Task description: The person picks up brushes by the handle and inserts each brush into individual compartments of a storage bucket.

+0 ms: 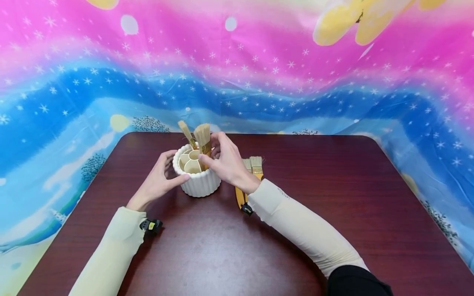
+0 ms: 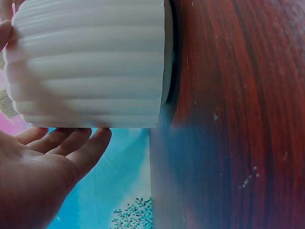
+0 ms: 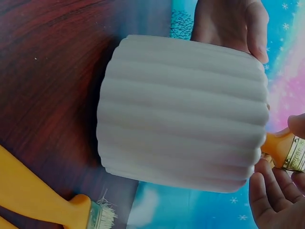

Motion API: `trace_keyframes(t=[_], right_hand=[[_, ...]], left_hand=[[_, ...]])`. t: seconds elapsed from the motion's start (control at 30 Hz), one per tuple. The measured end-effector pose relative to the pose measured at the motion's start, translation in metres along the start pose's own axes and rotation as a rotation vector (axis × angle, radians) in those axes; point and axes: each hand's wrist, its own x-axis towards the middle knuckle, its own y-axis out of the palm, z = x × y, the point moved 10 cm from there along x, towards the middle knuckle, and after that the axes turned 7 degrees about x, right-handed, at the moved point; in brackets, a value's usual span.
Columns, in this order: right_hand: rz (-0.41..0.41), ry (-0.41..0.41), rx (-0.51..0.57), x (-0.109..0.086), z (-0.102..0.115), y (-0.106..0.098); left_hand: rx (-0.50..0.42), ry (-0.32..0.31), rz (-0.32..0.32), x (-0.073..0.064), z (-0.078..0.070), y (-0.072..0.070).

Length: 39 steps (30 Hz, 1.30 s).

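A white, ribbed, round brush holder with inner compartments stands upright on the table. My left hand holds its left side, the thumb on the near rim and the fingers around the far side. In its compartments stand a narrow paintbrush and a wider paintbrush, bristles up. My right hand grips the wider one at the holder's right rim. The right wrist view shows that brush's orange handle at the rim, between thumb and fingers; its lower end is hidden inside the holder.
Flat paintbrushes with orange handles lie on the dark wood table, right of the holder and partly under my right wrist. A colourful printed cloth hangs behind the table and along its sides.
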Motion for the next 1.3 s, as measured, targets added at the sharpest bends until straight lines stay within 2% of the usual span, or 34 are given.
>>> trace_keyframes(t=[0.23, 0.77, 1.0, 1.3], right_hand=[[-0.006, -0.013, -0.031, -0.002, -0.001, 0.003], [0.007, 0.029, -0.162, -0.011, -0.008, 0.009], [0.006, 0.009, -0.175, -0.012, -0.007, 0.01], [0.02, -0.016, -0.265, -0.014, -0.006, 0.012]], left_hand=[[0.001, 0.008, -0.009, 0.0, 0.001, -0.002], [0.004, 0.013, 0.001, 0.002, 0.002, 0.0], [-0.004, 0.013, -0.005, 0.002, 0.001, 0.0], [-0.01, 0.017, -0.005, 0.001, 0.0, 0.0]])
